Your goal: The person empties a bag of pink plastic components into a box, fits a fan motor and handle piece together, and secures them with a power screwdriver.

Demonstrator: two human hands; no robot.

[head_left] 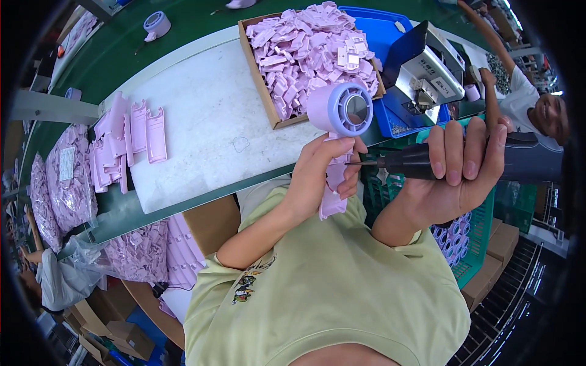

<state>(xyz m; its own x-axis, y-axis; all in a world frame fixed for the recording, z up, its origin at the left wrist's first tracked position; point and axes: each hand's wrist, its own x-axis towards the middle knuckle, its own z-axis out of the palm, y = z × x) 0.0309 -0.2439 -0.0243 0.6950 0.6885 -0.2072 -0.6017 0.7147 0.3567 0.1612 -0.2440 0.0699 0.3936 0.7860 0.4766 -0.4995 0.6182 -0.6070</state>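
Observation:
My left hand is wrapped round the handle of a lilac handheld fan housing, its round head with a dark centre turned up and to the right. The handle's inner side faces right and looks uncovered. In my right hand lies a dark electric screwdriver, held level with the fingers over its body. Its thin bit points left and reaches the handle beside my left fingers; whether the tip sits on a screw is too small to tell.
Beyond my hands stands a cardboard box heaped with lilac parts. A screw feeder rests by a blue tray. Handle covers lie left on the white mat, near bagged parts. A green crate is at right; another person sits beyond.

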